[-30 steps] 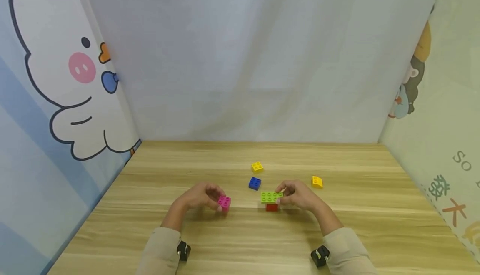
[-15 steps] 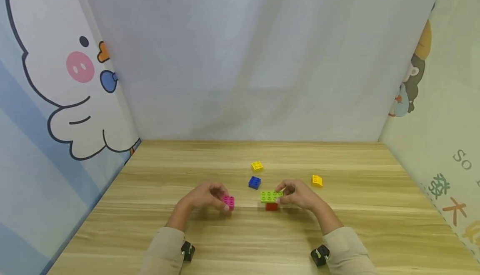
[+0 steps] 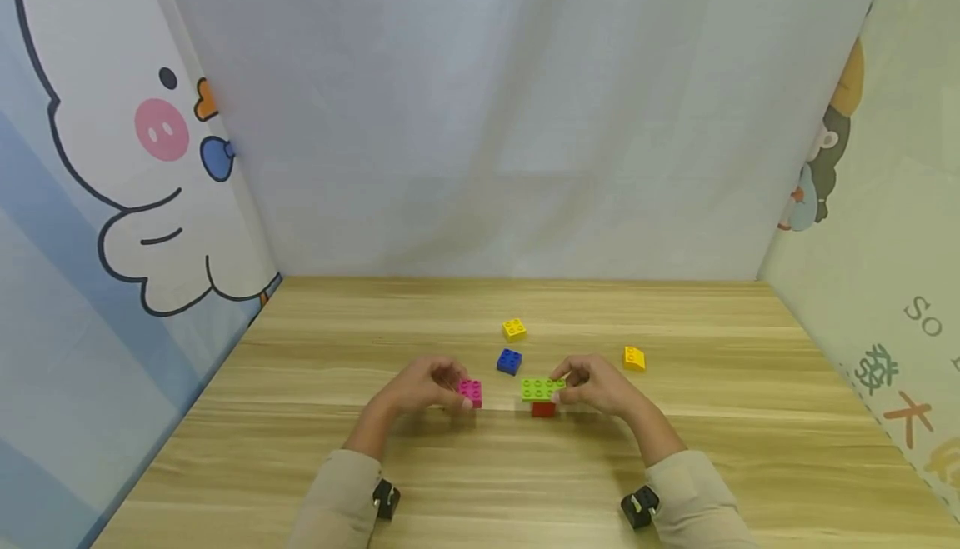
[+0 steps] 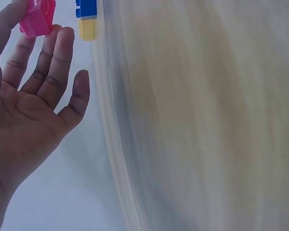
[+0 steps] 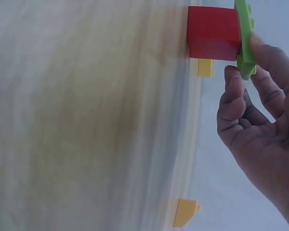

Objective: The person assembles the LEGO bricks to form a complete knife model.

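Observation:
In the head view, my left hand [image 3: 422, 386] pinches a pink toy brick [image 3: 471, 393] between thumb and fingertips. The left wrist view shows the pink brick [image 4: 37, 19] at the fingertips, its other fingers spread. My right hand [image 3: 597, 386] holds the right end of a flat lime-green brick [image 3: 542, 389]. That green brick lies on top of a red brick [image 3: 543, 409] and overhangs it. From the right wrist, the red block [image 5: 213, 33] rests against the tabletop. A short gap separates the pink brick from the green one.
Behind the hands, a blue brick [image 3: 509, 361] and a yellow brick [image 3: 513, 330] lie on the wooden table [image 3: 337, 324]. Farther right is a sloped yellow brick [image 3: 633, 358]. A pale curtain [image 3: 465, 116] stands along the table's back edge.
My left hand has carried the pink brick to the right and slightly away from me, nearer the green and red bricks. The right hand has kept its hold in place.

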`<state>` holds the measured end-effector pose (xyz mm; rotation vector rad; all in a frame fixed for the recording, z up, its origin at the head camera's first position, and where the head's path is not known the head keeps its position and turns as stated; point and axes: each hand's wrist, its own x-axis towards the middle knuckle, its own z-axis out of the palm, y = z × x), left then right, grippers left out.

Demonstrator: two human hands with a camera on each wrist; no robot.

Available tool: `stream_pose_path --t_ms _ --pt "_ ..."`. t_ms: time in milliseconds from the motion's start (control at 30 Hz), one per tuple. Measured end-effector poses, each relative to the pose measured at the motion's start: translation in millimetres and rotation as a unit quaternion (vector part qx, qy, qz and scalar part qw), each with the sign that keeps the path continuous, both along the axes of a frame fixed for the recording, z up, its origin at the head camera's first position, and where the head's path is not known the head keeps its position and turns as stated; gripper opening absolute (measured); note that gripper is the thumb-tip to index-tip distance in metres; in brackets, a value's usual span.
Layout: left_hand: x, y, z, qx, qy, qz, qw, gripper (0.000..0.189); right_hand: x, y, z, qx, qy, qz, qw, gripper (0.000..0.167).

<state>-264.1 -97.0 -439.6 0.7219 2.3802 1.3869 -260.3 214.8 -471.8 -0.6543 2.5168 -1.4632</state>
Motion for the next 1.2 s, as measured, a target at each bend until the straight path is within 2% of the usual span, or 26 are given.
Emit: stream_pose_path --t_ms 167,500,567,767,1200 --pt "5.1 7.4 7.9 -0.005 0.008 0.005 0.9999 0.027 1.2 0.6 0.4 0.014 0.014 0.006 0.9998 0.025" --pt "4.8 18.2 7.3 0.01 0.015 0.003 0.9998 0.025 4.2 0.0 5.6 0.04 0.03 0.009 0.9987 0.025" --pt "1.2 20.4 2.6 0.009 0.014 0.003 0.9999 0.026 4.9 0.4 6.7 0.041 0.032 0.011 0.9986 0.025" --pt "-17.1 24.2 -23.4 0.013 0.02 0.006 0.9997 0.029 3.3 1.5 8.0 0.052 0.038 0.01 0.9979 0.025" --pt "-15.7 36.6 -22.4 0.022 0.02 0.0 0.9996 0.027 5.9 0.1 5.9 0.038 0.029 0.014 0.9987 0.025"
